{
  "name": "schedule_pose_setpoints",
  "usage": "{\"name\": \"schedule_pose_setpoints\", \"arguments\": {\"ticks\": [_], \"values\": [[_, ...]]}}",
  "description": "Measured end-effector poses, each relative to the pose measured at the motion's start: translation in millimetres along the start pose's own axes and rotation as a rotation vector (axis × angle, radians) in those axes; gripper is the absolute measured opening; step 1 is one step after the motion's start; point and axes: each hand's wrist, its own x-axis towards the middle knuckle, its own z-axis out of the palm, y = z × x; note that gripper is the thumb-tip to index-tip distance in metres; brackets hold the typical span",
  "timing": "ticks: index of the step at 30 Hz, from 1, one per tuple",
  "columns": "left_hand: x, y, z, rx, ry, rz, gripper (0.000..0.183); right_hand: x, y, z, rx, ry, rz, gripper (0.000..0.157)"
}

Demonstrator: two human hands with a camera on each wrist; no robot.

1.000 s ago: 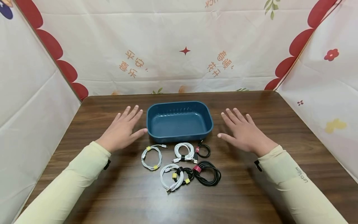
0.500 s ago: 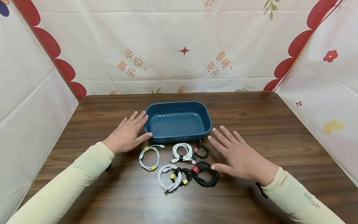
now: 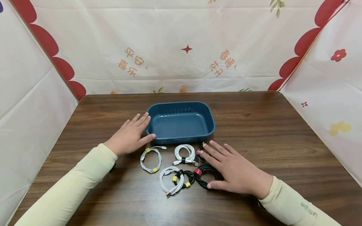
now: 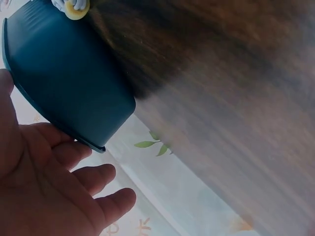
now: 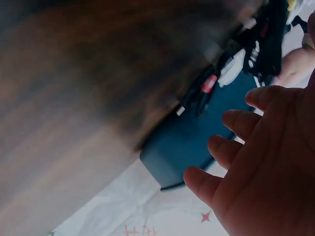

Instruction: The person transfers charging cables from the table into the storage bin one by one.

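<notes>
In the head view my left hand (image 3: 131, 135) is at the left end of a blue plastic bin (image 3: 181, 126), fingers straight and fingertips right at its rim. My right hand (image 3: 234, 168) is spread palm down over the black cables and holds nothing. It partly covers a large black coiled cable (image 3: 200, 181) with a red strap and a small black coiled cable (image 3: 202, 147). To the left lie a white coiled cable (image 3: 142, 163) with yellow ties, another white coiled cable (image 3: 184, 147) with a black strap, and a third white coiled cable (image 3: 161, 182) overlapping a yellow-tied black cable (image 3: 192, 178).
The bin has nothing in it and stands toward the back of a brown wood-grain table (image 3: 254, 110). A patterned white cloth (image 3: 161, 47) encloses the table's back and both sides.
My left hand has shifted right, up to the bin's edge. My right hand has come left and toward me, from beside the bin to over the black cables.
</notes>
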Motion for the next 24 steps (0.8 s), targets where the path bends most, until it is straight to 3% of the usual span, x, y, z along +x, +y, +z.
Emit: {"name": "schedule_pose_setpoints", "arguments": {"ticks": [11,24], "values": [[-2.2,-1.0,-0.8,0.068,0.024,0.023,0.086,2.0,-1.4,10.2,-0.025,-0.025,-0.036,0.112],[1.5,-3.7,-0.6,0.057,0.017,0.033,0.086,7.5,3.0,9.0,-0.011,-0.059,-0.069,0.11]]}}
